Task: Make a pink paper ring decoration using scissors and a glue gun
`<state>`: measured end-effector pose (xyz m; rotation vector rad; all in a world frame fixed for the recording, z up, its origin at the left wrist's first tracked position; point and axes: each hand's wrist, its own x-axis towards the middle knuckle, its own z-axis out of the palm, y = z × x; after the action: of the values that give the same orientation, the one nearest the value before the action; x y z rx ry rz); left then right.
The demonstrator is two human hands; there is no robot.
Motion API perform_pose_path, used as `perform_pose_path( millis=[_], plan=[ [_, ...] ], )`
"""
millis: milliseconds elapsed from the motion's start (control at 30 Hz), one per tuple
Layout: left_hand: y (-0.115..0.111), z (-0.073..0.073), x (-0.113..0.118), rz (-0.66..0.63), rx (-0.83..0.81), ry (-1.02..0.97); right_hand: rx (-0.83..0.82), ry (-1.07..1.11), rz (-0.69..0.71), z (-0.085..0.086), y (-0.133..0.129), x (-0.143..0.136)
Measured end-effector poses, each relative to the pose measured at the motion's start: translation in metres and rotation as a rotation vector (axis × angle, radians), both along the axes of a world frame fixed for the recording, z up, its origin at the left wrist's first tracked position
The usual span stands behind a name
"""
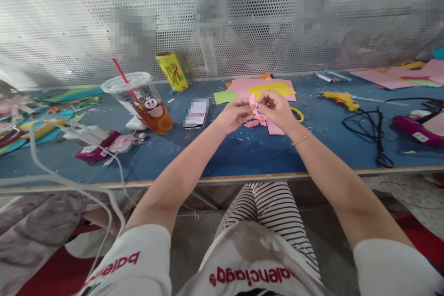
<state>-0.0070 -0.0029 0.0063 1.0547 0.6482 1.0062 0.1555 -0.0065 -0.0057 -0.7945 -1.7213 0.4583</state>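
Observation:
Between my two hands, just above the blue table, is a small folded piece of pink paper (254, 101). My left hand (237, 114) pinches it from the left, fingers pressed together. On the other side my right hand (275, 108) grips it between thumb and fingers. Pink paper scraps (255, 123) lie below the hands. Behind them rests a stack of coloured sheets, with a yellow sheet (270, 89) on top of pink paper (239, 87) and a green sheet (225, 97) at its left. Part of a yellow ring (297, 114), perhaps scissors or tape, shows beside my right wrist.
To the left stand a drink cup (152, 106) with a red straw, a yellow can (173, 71) and a phone (196, 113). A yellow glue gun (342, 100) and black cable (378, 134) lie right. Purple power strips (99, 146) and white cords sit near the front edge.

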Motion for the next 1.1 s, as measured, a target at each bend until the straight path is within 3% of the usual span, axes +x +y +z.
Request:
perform_pose_path(
  millis=[633, 1100],
  plan=[
    [-0.0003, -0.001, 0.0008, 0.064, 0.075, 0.037, 0.314, -0.259, -0.16, 0.0002, -0.0017, 0.0079],
    [-0.0011, -0.0036, 0.0056, 0.159, 0.259, 0.075, 0.199, -0.243, -0.143, 0.0024, -0.0024, 0.0039]
  ],
)
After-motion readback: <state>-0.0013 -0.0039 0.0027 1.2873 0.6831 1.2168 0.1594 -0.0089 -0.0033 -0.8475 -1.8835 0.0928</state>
